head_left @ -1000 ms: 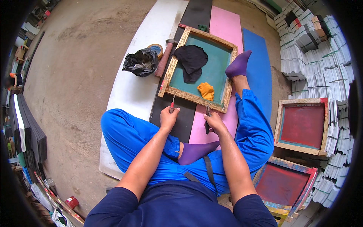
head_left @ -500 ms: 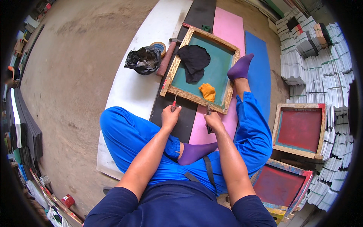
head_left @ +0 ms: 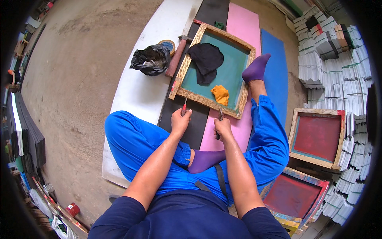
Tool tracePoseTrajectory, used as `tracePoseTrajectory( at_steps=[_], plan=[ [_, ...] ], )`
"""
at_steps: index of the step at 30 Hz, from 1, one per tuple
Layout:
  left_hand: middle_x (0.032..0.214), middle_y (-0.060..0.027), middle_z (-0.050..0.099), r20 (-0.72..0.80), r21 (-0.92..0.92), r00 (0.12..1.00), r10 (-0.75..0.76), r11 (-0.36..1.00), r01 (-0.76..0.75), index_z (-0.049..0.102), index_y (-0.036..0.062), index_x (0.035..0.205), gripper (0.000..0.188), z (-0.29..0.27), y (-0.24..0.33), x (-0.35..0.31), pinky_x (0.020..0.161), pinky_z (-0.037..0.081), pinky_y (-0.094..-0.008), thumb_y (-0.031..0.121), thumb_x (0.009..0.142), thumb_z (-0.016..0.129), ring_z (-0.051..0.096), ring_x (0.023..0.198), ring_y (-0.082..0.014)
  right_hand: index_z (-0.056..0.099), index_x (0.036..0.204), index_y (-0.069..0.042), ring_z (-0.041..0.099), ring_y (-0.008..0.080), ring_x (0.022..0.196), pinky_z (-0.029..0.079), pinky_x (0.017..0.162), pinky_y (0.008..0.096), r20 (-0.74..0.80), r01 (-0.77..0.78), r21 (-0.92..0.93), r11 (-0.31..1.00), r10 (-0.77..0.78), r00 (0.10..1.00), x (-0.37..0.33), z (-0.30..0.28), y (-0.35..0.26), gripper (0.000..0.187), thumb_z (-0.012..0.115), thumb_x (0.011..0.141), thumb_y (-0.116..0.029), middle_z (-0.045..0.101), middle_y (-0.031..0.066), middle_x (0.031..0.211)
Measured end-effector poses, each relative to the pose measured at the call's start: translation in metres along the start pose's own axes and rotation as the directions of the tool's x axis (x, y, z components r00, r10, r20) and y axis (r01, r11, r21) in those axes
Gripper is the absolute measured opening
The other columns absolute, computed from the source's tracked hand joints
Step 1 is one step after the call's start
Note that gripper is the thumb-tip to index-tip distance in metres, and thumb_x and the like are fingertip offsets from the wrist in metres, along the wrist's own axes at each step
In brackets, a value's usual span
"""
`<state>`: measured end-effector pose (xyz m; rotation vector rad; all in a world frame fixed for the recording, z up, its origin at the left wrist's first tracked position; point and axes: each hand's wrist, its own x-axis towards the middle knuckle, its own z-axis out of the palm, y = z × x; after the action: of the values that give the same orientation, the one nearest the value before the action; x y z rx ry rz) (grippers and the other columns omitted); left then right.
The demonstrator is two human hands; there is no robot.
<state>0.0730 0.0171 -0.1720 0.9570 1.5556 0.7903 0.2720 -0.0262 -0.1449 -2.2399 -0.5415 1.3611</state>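
My left hand (head_left: 180,120) is closed round a screwdriver (head_left: 184,106) with a red and dark handle. Its thin metal shaft points at the near edge of a wooden screen-printing frame (head_left: 207,101). In my closed right hand (head_left: 223,127) are dark-handled pliers (head_left: 221,114), their jaws up close to the same edge; whether they touch it I cannot tell. Green mesh (head_left: 229,57) fills the frame. On the mesh lie a black cloth (head_left: 205,59) and a crumpled yellow cloth (head_left: 220,95). My right foot (head_left: 256,68) rests against the frame's right side.
Left of the frame lie a hammer (head_left: 178,57), a tape roll (head_left: 168,46) and a black plastic bag (head_left: 150,60). Coloured boards, including a blue one (head_left: 275,71), cover the floor. Two red-meshed frames (head_left: 318,137) and stacks of bundled paper (head_left: 338,85) stand at right.
My right hand has shifted slightly, and the pliers have turned so their jaws show higher, nearer the frame edge. My left hand has barely moved. The view has shifted a little.
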Motion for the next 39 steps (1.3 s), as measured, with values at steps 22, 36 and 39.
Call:
tracePoseTrajectory(
  at_steps=[22,36,39],
  plan=[
    [0.075,-0.003,0.064,0.188,-0.212,0.975,-0.123,0.964,0.162,0.07,0.0031,0.097,0.028,-0.003,0.02,-0.008,0.039,0.034,-0.0223,0.03,0.09,0.076,0.046,0.044,-0.0059,0.055,0.085,-0.006,0.056,0.0166,0.042,0.046,0.038,0.0328,0.396,-0.069,0.307,0.949,-0.062,0.916,-0.017,0.01,0.005,0.019,0.062,0.094,-0.021,0.059,0.006,0.06],
    [0.073,0.0012,0.065,0.063,-0.372,0.994,-0.092,0.922,0.109,0.069,0.0053,0.096,0.021,-0.013,0.002,-0.004,0.041,0.034,-0.0212,0.025,0.092,0.075,0.046,0.046,-0.0032,0.06,0.103,-0.003,0.068,0.0201,0.061,0.058,0.052,0.0349,0.757,-0.178,0.189,0.966,-0.028,0.653,-0.042,0.049,-0.029,0.017,0.065,0.093,-0.016,0.067,0.0116,0.078],
    [0.073,0.0017,0.064,0.001,-0.33,0.999,-0.035,0.944,0.033,0.069,0.0054,0.097,0.021,-0.009,-0.007,0.001,0.041,0.035,-0.0216,0.025,0.092,0.075,0.048,0.047,-0.0042,0.062,0.105,-0.003,0.07,0.0211,0.067,0.061,0.056,0.0359,0.752,-0.204,0.176,0.963,0.002,0.659,-0.042,0.049,-0.028,0.018,0.068,0.093,-0.015,0.069,0.013,0.084]
  ],
)
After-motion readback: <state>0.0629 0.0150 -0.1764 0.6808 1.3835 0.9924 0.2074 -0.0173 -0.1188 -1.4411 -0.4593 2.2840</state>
